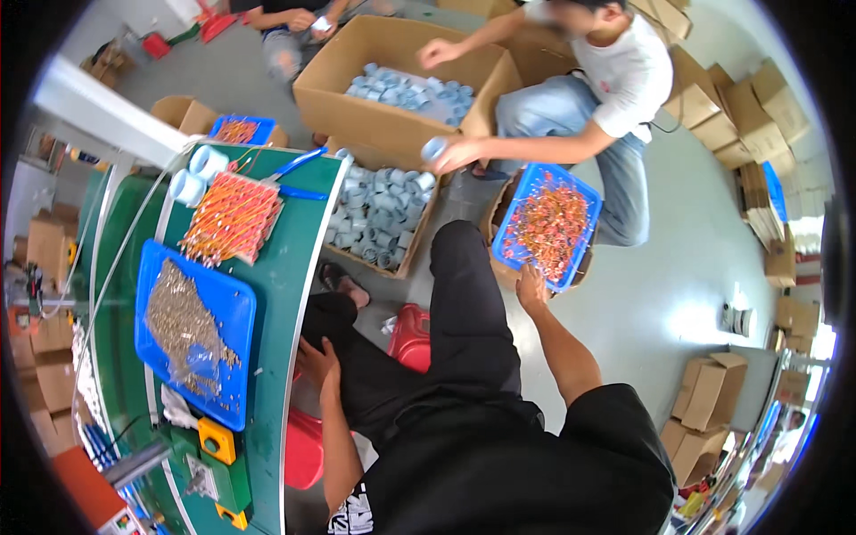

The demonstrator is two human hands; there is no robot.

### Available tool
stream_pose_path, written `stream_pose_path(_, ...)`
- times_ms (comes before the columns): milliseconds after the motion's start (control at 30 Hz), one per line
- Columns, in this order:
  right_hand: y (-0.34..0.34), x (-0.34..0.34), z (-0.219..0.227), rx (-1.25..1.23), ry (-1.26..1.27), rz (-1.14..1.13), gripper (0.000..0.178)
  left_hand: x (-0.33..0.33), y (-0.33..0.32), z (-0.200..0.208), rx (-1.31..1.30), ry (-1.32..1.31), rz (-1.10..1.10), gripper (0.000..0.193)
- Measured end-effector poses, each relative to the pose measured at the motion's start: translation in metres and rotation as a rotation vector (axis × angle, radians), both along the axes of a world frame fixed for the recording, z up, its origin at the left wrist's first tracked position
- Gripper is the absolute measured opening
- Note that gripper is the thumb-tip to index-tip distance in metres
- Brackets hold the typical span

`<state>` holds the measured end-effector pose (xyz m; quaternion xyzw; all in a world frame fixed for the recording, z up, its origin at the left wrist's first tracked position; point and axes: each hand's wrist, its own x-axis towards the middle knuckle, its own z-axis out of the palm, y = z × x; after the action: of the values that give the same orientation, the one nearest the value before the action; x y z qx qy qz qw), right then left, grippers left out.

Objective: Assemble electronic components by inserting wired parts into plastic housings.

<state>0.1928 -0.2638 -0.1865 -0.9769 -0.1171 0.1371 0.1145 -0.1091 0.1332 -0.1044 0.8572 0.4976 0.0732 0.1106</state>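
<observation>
My right hand (532, 289) is at the near edge of a blue tray (506, 247), its fingers stretched toward a heap of small red and orange wired parts (551, 227). Whether a part is between the fingertips is too small to tell. The tray rests on top of a cardboard box. My left hand (318, 364) lies with fingers apart on my left thigh, close to the edge of the green workbench (272, 294), and holds nothing.
On the workbench are a blue tray (242, 357) of small metal pieces, a bundle of orange wired parts (234, 217), blue-handled pliers (299, 164) and light-blue cups (209, 164). A co-worker (615, 80) holds a cup beside cardboard boxes (308, 94) of cups. A red stool (412, 337) stands below.
</observation>
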Motion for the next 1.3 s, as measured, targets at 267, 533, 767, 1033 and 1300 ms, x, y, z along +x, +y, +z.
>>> stream_pose_path(267, 0.018, 0.01, -0.01, -0.298, -0.134, 0.084, 0.028, 0.033, 0.013, -0.002, 0.066, 0.058, 0.116, 0.071)
stream_pose_path(533, 0.001, 0.024, -0.019, -0.395, -0.066, 0.206, 0.026, 0.042, 0.012, 0.002, 0.067, 0.002, 0.115, 0.065)
stream_pose_path(767, -0.01, 0.008, -0.003, -0.249, -0.061, 0.196, 0.025, 0.053, 0.006, 0.018, -0.075, -0.042, 0.15, 0.062)
stream_pose_path(1033, -0.006, -0.009, 0.001, -0.087, -0.246, 0.11, 0.027, 0.072, 0.0, 0.056, -0.27, 0.0, 0.199, 0.074)
stream_pose_path(1300, 0.115, 0.075, 0.109, 0.506, -0.297, 0.209, 0.013, 0.08, -0.002, 0.058, -0.369, 0.053, 0.18, 0.065)
